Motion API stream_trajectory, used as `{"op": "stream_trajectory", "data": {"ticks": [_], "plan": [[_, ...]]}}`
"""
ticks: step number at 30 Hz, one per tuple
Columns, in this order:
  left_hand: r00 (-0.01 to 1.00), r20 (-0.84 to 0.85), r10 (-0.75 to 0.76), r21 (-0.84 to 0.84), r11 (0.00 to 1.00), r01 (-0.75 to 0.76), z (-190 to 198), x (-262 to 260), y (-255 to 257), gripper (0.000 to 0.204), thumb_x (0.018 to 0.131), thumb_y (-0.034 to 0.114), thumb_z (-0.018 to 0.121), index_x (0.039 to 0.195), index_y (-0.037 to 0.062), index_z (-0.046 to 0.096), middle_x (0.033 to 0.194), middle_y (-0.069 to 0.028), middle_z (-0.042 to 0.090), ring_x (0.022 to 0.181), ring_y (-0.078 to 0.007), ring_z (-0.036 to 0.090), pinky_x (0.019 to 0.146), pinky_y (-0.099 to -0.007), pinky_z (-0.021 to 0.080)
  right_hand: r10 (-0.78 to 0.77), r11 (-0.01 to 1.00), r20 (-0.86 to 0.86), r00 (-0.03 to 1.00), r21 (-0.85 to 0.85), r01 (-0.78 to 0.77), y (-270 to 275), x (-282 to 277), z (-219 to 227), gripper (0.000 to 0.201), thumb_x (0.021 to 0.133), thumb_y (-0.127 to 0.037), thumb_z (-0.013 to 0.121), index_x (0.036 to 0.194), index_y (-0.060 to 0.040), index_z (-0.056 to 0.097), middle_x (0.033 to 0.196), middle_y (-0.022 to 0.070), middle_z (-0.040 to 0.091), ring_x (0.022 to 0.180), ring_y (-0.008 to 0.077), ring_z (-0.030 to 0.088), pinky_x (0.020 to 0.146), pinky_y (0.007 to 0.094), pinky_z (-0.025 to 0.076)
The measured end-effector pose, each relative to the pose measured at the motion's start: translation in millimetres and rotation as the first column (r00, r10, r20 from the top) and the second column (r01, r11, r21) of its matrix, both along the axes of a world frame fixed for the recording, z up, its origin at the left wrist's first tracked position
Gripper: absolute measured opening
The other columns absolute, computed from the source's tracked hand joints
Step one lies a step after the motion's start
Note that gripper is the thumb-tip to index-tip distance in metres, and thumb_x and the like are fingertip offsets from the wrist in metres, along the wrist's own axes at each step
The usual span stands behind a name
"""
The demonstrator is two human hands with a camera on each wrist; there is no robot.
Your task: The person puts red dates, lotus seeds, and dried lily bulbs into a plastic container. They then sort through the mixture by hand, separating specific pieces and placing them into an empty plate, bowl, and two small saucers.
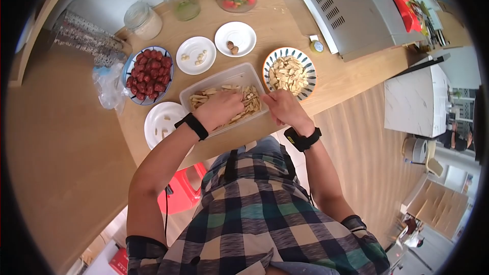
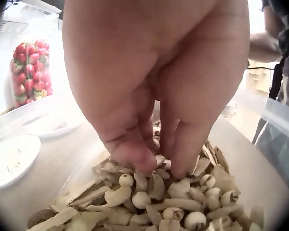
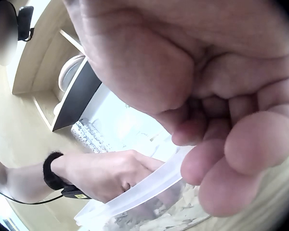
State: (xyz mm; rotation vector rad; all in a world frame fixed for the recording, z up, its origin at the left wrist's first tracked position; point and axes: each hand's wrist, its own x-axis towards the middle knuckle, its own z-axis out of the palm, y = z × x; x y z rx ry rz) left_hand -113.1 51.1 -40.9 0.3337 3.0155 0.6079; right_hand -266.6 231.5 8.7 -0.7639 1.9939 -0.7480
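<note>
A clear plastic container holds pale dried slices and round, whitish seeds. Inside it the left hand points down, its fingertips among the pieces; in the left wrist view this hand has a small gap between thumb and fingers, with pieces below and behind. The right hand is at the container's right end, gripping the rim. Curled fingers of the right hand show close up beside the translucent rim in the right wrist view.
Around the container stand a bowl of red dates, a plate of small pale pieces, a plate with brown pieces, a patterned bowl of slices and a white plate. Jars and a grey appliance stand behind.
</note>
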Motion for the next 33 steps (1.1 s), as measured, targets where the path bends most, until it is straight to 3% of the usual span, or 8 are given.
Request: {"op": "stream_trajectory", "data": {"ticks": [3, 10, 16, 19, 24, 27, 31, 33], "plan": [[0.985, 0.170, 0.014, -0.023, 1.000, -0.011, -0.2, 2.8, -6.7, 0.010, 0.082, 0.007, 0.062, 0.088, 0.0015, 0.068, 0.095, -0.0156, 0.064, 0.094, -0.0352, 0.066, 0.082, -0.0448, 0.054, -0.027, 1.000, 0.002, 1.000, 0.006, 0.027, 0.2, 3.2, 0.9, 0.048, 0.103, -0.028, 0.053, 0.067, 0.0025, 0.061, 0.046, 0.0123, 0.056, 0.041, 0.0241, 0.061, 0.049, 0.0367, 0.051], [0.962, 0.239, 0.128, 0.020, 0.990, -0.137, 25.3, 6.2, -20.3, 0.011, 0.084, 0.004, 0.063, 0.092, 0.0016, 0.070, 0.091, -0.0204, 0.068, 0.092, -0.0392, 0.067, 0.080, -0.0483, 0.054, -0.038, 0.999, -0.021, 0.999, 0.019, 0.038, -0.9, 4.9, -1.0, 0.048, 0.104, -0.029, 0.053, 0.068, 0.0025, 0.063, 0.046, 0.0118, 0.057, 0.042, 0.0239, 0.062, 0.049, 0.0365, 0.051], [0.941, 0.220, 0.258, 0.165, 0.941, -0.296, 29.6, 18.0, -18.3, 0.019, 0.079, -0.007, 0.059, 0.094, -0.0024, 0.070, 0.091, -0.0238, 0.069, 0.091, -0.0433, 0.068, 0.080, -0.0498, 0.054, -0.012, 0.999, -0.033, 0.999, 0.044, 0.013, -1.3, 3.1, -0.1, 0.050, 0.104, -0.030, 0.051, 0.067, 0.0016, 0.063, 0.046, 0.0127, 0.056, 0.043, 0.0252, 0.062, 0.052, 0.0373, 0.052], [0.938, 0.002, 0.348, 0.268, 0.903, -0.336, 22.7, 28.0, -12.9, 0.015, 0.087, -0.001, 0.060, 0.100, -0.0008, 0.068, 0.092, -0.0233, 0.066, 0.090, -0.0427, 0.064, 0.082, -0.0479, 0.052, 0.000, 0.999, -0.007, 1.000, 0.039, 0.000, -0.8, 0.6, -1.0, 0.051, 0.104, -0.031, 0.051, 0.067, 0.0016, 0.063, 0.046, 0.0127, 0.056, 0.042, 0.0254, 0.061, 0.053, 0.0379, 0.052], [0.884, 0.266, 0.383, 0.227, 0.867, -0.444, 27.6, 24.4, -6.4, 0.013, 0.088, 0.001, 0.062, 0.097, 0.0007, 0.072, 0.095, -0.0196, 0.068, 0.097, -0.0383, 0.064, 0.084, -0.0460, 0.052, 0.061, 0.998, -0.042, 0.997, 0.027, -0.060, -0.8, -4.9, -5.1, 0.052, 0.103, -0.033, 0.053, 0.065, 0.0022, 0.062, 0.051, 0.0181, 0.058, 0.053, 0.0341, 0.064, 0.061, 0.0449, 0.052], [0.898, 0.245, 0.365, 0.104, 0.911, -0.398, 18.3, 16.5, 3.3, 0.010, 0.086, 0.003, 0.064, 0.093, 0.0019, 0.072, 0.092, -0.0192, 0.068, 0.094, -0.0385, 0.066, 0.084, -0.0461, 0.053, 0.138, 0.982, -0.166, 0.976, -0.106, -0.157, 2.4, -10.1, -16.6, 0.051, 0.102, -0.032, 0.054, 0.067, 0.0034, 0.064, 0.063, 0.0243, 0.062, 0.066, 0.0435, 0.065, 0.068, 0.0512, 0.051], [0.913, 0.254, 0.319, 0.092, 0.932, -0.351, 5.3, 2.2, 9.5, 0.009, 0.084, 0.005, 0.066, 0.090, 0.0001, 0.071, 0.091, -0.0198, 0.068, 0.090, -0.0393, 0.067, 0.081, -0.0469, 0.054, 0.204, 0.971, -0.134, 0.970, -0.095, -0.218, 0.8, -17.7, -23.0, 0.047, 0.101, -0.032, 0.054, 0.073, 0.0038, 0.067, 0.074, 0.0277, 0.064, 0.076, 0.0478, 0.064, 0.073, 0.0549, 0.051], [0.899, 0.238, 0.368, -0.051, 0.929, -0.366, 2.5, -2.6, 13.8, 0.008, 0.082, 0.005, 0.066, 0.086, -0.0019, 0.068, 0.091, -0.0204, 0.068, 0.089, -0.0393, 0.068, 0.079, -0.0475, 0.055, 0.243, 0.948, -0.188, 0.952, -0.160, -0.274, 2.6, -19.7, -29.8, 0.045, 0.102, -0.031, 0.054, 0.076, 0.0031, 0.068, 0.077, 0.0276, 0.066, 0.077, 0.0474, 0.065, 0.074, 0.0563, 0.051]]}}
